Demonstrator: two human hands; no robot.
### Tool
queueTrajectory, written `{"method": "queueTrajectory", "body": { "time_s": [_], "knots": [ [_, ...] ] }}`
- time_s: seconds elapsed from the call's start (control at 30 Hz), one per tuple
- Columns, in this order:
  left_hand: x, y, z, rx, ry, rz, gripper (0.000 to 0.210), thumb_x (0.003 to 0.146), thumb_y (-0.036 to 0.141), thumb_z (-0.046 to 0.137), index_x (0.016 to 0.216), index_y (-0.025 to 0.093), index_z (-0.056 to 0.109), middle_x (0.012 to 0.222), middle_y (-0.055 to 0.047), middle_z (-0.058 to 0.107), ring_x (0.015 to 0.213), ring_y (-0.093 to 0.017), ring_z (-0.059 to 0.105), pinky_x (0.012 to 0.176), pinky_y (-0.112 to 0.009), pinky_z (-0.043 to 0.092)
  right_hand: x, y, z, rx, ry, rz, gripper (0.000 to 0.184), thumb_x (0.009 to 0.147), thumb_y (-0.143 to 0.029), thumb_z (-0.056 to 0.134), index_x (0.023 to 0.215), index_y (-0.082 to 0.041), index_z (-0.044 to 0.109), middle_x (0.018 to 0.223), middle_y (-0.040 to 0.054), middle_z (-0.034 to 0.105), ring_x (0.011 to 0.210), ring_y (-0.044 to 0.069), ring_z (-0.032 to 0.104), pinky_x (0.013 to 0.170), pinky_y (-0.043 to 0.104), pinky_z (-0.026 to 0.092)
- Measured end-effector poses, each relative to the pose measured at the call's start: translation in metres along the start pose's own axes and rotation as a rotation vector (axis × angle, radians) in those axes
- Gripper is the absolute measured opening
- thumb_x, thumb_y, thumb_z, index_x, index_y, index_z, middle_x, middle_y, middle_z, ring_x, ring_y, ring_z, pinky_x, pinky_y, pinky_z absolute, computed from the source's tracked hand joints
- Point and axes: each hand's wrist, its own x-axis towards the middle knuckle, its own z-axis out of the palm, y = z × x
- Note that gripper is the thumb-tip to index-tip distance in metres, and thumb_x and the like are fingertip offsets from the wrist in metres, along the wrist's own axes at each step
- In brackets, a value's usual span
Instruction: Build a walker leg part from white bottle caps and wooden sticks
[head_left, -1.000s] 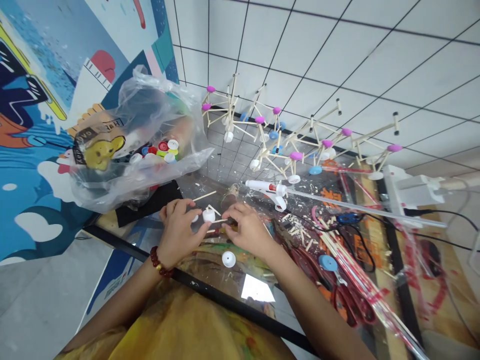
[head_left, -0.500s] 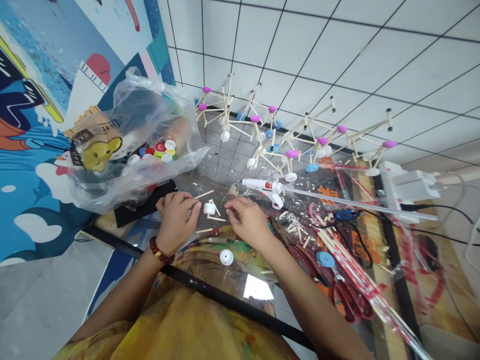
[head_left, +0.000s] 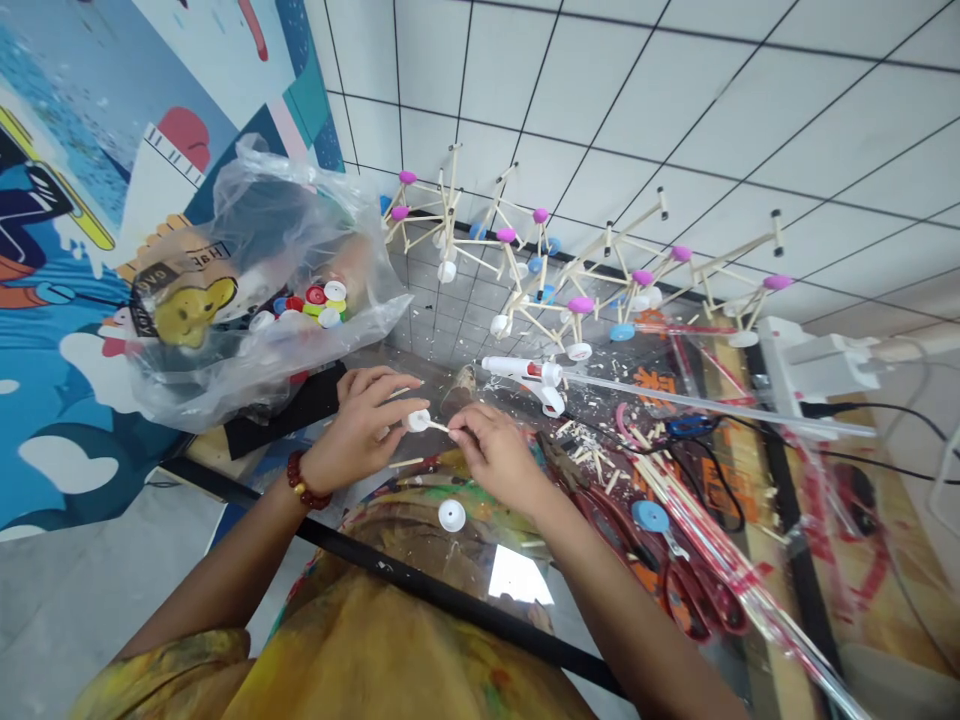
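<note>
My left hand (head_left: pixel 367 425) has its thumb and fingers closed around the edge of a white bottle cap (head_left: pixel 418 421). A short wooden stick (head_left: pixel 438 427) runs from the cap to the fingertips of my right hand (head_left: pixel 491 450), which pinches its end. Whether the stick is fixed to the cap I cannot tell. Another short stick (head_left: pixel 406 463) lies on the glass tabletop just below the hands. Nearer to me, a second white cap (head_left: pixel 451 515) rests on the glass. Just beyond my right hand lies a white glue gun (head_left: pixel 521 370) with a long clear glue stick in its back.
Stick figures with caps and magenta ovals (head_left: pixel 580 306) stand along the tiled wall. A clear plastic bag (head_left: pixel 300 350) with coloured caps is at left. At right lie red-handled pliers (head_left: pixel 615 520), scissors (head_left: pixel 697 600), wood scraps (head_left: pixel 592 455) and a power strip (head_left: pixel 817 370).
My hands have come to the white cap from either side. The cap has tilted in my left fingers, and my right hand has taken a short wooden stick.
</note>
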Motion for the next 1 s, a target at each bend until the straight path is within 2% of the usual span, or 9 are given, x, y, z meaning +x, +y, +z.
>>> {"method": "queueTrajectory", "body": {
  "time_s": [0.13,0.23,0.37,0.47,0.6,0.7,0.77,0.87,1.0],
  "knots": [
    [0.005,0.000,-0.011,-0.157,-0.067,0.070,0.044,0.085,0.011,0.051,0.126,0.025,0.059,0.126,-0.006,0.065,0.118,-0.023,0.057,0.107,-0.047,0.035,0.003,0.004,-0.009,0.079,0.022,0.051,0.014,0.092,-0.013,0.049,0.091,-0.021,0.060,0.087,0.0029,0.067,0.081,0.020,0.060,0.075,0.031,0.041],
    [0.007,0.000,-0.013,-0.246,-0.050,0.050,0.050,0.083,0.008,0.048,0.129,0.024,0.058,0.127,-0.007,0.065,0.119,-0.022,0.059,0.104,-0.042,0.043,0.007,0.007,-0.011,0.068,0.001,0.074,0.017,0.090,-0.011,0.048,0.090,-0.021,0.061,0.087,0.0038,0.068,0.079,0.019,0.061,0.074,0.030,0.043],
    [0.008,-0.002,-0.004,-0.311,-0.017,0.015,0.046,0.081,0.006,0.049,0.123,0.021,0.062,0.125,-0.009,0.065,0.117,-0.021,0.061,0.101,-0.037,0.050,0.017,0.010,-0.007,0.005,-0.039,0.153,0.018,0.090,-0.012,0.049,0.091,-0.020,0.065,0.090,0.0064,0.071,0.080,0.021,0.064,0.074,0.031,0.046],
    [0.008,-0.006,0.006,-0.332,0.009,0.003,0.043,0.079,0.005,0.051,0.118,0.020,0.063,0.124,-0.010,0.064,0.116,-0.020,0.061,0.103,-0.036,0.050,0.022,0.011,-0.004,-0.063,-0.002,0.185,0.022,0.091,-0.012,0.049,0.101,-0.019,0.067,0.100,0.0104,0.073,0.089,0.024,0.066,0.079,0.034,0.047],
    [0.007,-0.012,0.012,-0.321,-0.021,0.043,0.050,0.076,0.002,0.049,0.120,0.021,0.063,0.129,-0.010,0.061,0.120,-0.022,0.059,0.104,-0.039,0.049,0.013,0.008,-0.003,-0.175,0.109,0.140,0.033,0.091,-0.012,0.048,0.120,-0.018,0.062,0.108,0.0125,0.072,0.094,0.026,0.065,0.083,0.037,0.046],
    [0.006,-0.013,0.013,-0.293,-0.039,0.086,0.053,0.076,0.001,0.049,0.122,0.022,0.063,0.129,-0.012,0.059,0.121,-0.022,0.057,0.104,-0.040,0.049,0.000,0.005,-0.004,-0.223,0.168,0.071,0.025,0.093,-0.015,0.048,0.107,-0.020,0.067,0.101,0.0097,0.071,0.091,0.025,0.063,0.082,0.038,0.043],
    [0.006,-0.013,0.015,-0.275,-0.053,0.110,0.051,0.078,0.001,0.049,0.122,0.022,0.064,0.127,-0.012,0.059,0.120,-0.022,0.056,0.103,-0.040,0.048,-0.006,0.005,-0.002,-0.222,0.156,0.011,0.022,0.093,-0.015,0.049,0.101,-0.021,0.069,0.097,0.0078,0.069,0.088,0.024,0.061,0.079,0.037,0.041],
    [0.006,-0.014,0.019,-0.240,-0.082,0.123,0.047,0.081,0.002,0.049,0.119,0.024,0.066,0.121,-0.010,0.060,0.117,-0.021,0.057,0.101,-0.040,0.048,-0.008,0.007,0.003,-0.252,0.099,-0.059,0.026,0.092,-0.013,0.050,0.107,-0.022,0.069,0.095,0.0071,0.067,0.085,0.023,0.056,0.075,0.035,0.038],
    [0.007,-0.015,0.023,-0.227,-0.067,0.093,0.041,0.086,0.006,0.049,0.118,0.024,0.066,0.113,-0.009,0.064,0.110,-0.020,0.060,0.095,-0.037,0.050,-0.006,0.007,0.007,-0.335,0.064,-0.083,0.024,0.092,-0.014,0.051,0.105,-0.022,0.070,0.093,0.0079,0.064,0.082,0.023,0.050,0.072,0.035,0.033]
  ]
}}
